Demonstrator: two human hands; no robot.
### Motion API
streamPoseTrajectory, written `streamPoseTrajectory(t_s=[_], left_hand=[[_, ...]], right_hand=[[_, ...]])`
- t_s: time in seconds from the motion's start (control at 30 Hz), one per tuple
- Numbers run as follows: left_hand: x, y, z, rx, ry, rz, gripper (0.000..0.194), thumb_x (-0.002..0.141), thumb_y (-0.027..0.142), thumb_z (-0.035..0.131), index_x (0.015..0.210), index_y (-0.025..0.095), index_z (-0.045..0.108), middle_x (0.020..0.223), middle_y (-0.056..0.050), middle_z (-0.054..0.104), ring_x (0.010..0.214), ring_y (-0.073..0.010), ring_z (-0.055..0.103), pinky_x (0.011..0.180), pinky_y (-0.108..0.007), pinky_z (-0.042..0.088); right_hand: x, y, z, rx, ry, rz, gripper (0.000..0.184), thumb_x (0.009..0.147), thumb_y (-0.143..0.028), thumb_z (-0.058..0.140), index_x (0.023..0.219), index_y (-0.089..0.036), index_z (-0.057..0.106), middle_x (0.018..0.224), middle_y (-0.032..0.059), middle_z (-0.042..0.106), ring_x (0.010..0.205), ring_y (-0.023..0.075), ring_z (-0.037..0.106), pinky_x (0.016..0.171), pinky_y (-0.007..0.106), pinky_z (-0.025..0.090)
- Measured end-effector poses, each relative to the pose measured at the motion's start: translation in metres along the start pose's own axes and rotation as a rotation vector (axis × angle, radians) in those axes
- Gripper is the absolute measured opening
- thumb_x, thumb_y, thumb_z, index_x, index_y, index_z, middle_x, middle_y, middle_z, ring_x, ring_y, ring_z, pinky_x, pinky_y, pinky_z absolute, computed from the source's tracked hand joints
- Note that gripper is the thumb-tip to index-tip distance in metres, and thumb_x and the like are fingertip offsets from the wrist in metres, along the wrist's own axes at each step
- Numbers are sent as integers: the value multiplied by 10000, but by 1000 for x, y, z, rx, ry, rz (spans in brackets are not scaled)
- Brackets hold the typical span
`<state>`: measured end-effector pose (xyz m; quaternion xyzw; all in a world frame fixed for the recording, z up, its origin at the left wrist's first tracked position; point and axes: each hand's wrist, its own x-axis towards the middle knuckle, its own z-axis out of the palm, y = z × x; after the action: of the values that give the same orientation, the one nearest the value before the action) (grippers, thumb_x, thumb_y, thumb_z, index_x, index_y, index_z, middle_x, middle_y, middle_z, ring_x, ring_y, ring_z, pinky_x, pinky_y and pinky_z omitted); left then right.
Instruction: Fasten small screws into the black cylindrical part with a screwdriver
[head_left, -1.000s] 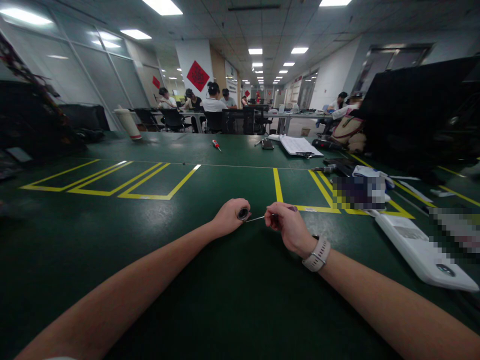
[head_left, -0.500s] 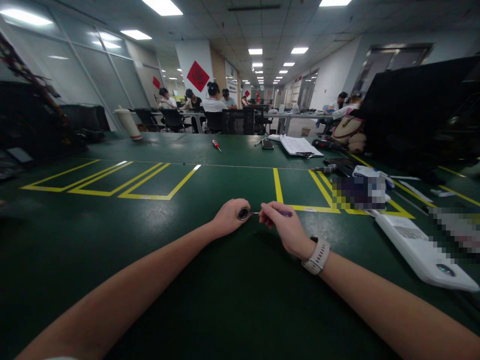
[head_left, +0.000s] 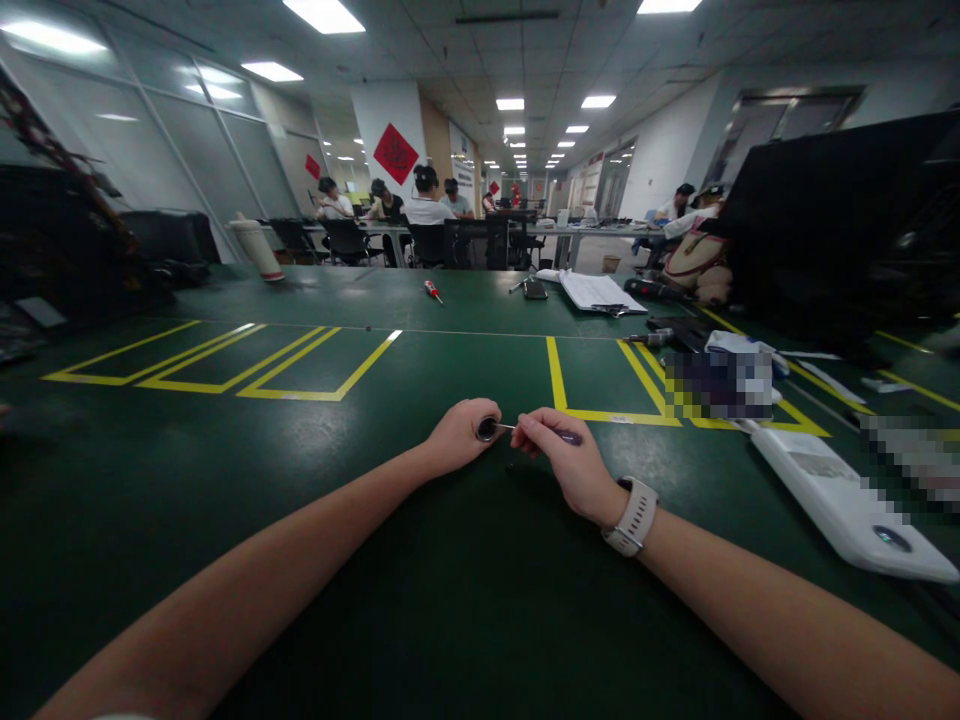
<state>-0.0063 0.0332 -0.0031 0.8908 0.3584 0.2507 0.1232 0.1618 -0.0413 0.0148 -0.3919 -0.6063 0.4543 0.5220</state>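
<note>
My left hand [head_left: 459, 437] is closed around a small dark cylindrical part [head_left: 486, 429] with a round, metal-rimmed end facing me. Most of that part is hidden by my fingers. In my right hand [head_left: 564, 455], fingers pinch a screwdriver [head_left: 571, 438] with a purple handle and a thin metal shaft. Its shaft points left and reaches the rim of the cylindrical part; whether the tip sits inside it I cannot tell. Both hands are just above the green table [head_left: 420, 560]. A tiny dark speck [head_left: 510, 467] lies below them.
A red screwdriver [head_left: 433, 291], a clipboard with papers [head_left: 600, 292] and a white cup [head_left: 257, 248] stand or lie toward the back. On the right are a white device [head_left: 844, 505] and a dark power tool [head_left: 656, 289]. Yellow tape [head_left: 622, 416] outlines areas. People sit at desks beyond.
My right hand and the screwdriver have shifted slightly left, bringing the shaft closer to the cylindrical part's opening. The left hand stays nearly still.
</note>
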Motion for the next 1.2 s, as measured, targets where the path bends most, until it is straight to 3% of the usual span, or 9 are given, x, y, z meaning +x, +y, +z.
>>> streamPoseTrajectory(t_s=[0.2, 0.3, 0.5, 0.6, 0.73, 0.87, 0.97, 1.07, 1.2], left_hand=[[-1, 0, 0, 87, -6, 66, 54, 752, 165, 524, 705, 159, 498, 682, 14, 529, 647, -129, 498, 653, -275, 377], [-2, 1, -1, 111, -16, 90, 49, 753, 151, 518, 709, 158, 499, 685, 11, 531, 652, -131, 500, 659, -278, 373], [-2, 3, -2, 82, -16, 86, 63, 765, 159, 506, 703, 158, 498, 684, 13, 526, 644, -123, 494, 655, -267, 373], [-2, 2, -2, 49, -1, 73, 66, 758, 167, 510, 695, 160, 494, 673, 16, 520, 636, -121, 489, 638, -258, 374], [-1, 0, -1, 65, 0, 59, 50, 753, 162, 515, 706, 162, 497, 681, 14, 526, 642, -123, 493, 641, -260, 375], [-1, 1, -1, 123, -8, 55, 43, 750, 148, 517, 710, 160, 506, 687, 8, 538, 655, -132, 503, 657, -273, 373], [-1, 4, -1, 158, -24, 73, 56, 753, 136, 506, 702, 158, 509, 687, 3, 542, 658, -137, 506, 659, -278, 369], [-1, 4, -1, 173, -37, 95, 61, 757, 131, 498, 702, 159, 508, 688, 2, 544, 660, -137, 507, 660, -278, 368], [-2, 2, -1, 142, -23, 97, 53, 766, 145, 498, 715, 160, 501, 699, 5, 545, 665, -131, 507, 665, -272, 372]], right_hand=[[-2, -5, 1, -329, -30, -142, 219, 826, -290, 502, 665, -178, 600, 660, 3, 569, 641, 144, 524, 610, 284, 391], [0, -3, 1, -218, -24, -67, 220, 811, -301, 519, 654, -176, 610, 652, 3, 573, 641, 142, 526, 613, 284, 393], [6, 3, -3, 318, 48, 214, 201, 753, -301, 582, 621, -154, 621, 613, 10, 588, 575, 116, 503, 552, 258, 368], [6, 7, -2, 423, 46, 275, 194, 744, -299, 591, 624, -149, 623, 610, 11, 591, 555, 106, 493, 536, 248, 355], [4, 8, -1, 334, 69, 170, 197, 765, -301, 573, 636, -163, 627, 612, 7, 592, 573, 113, 503, 546, 253, 365], [2, 4, 0, 45, 77, 3, 226, 791, -326, 547, 639, -180, 626, 620, 4, 588, 608, 133, 519, 583, 274, 388], [0, 2, 1, -126, 30, -41, 236, 800, -337, 536, 648, -183, 629, 650, 8, 594, 641, 147, 533, 610, 292, 395], [0, 1, 1, -60, 8, 19, 227, 795, -334, 541, 654, -181, 632, 658, 8, 598, 644, 145, 537, 618, 293, 400], [3, 0, 0, 235, 57, 167, 210, 752, -316, 587, 606, -168, 621, 611, 5, 589, 588, 123, 508, 566, 269, 377]])
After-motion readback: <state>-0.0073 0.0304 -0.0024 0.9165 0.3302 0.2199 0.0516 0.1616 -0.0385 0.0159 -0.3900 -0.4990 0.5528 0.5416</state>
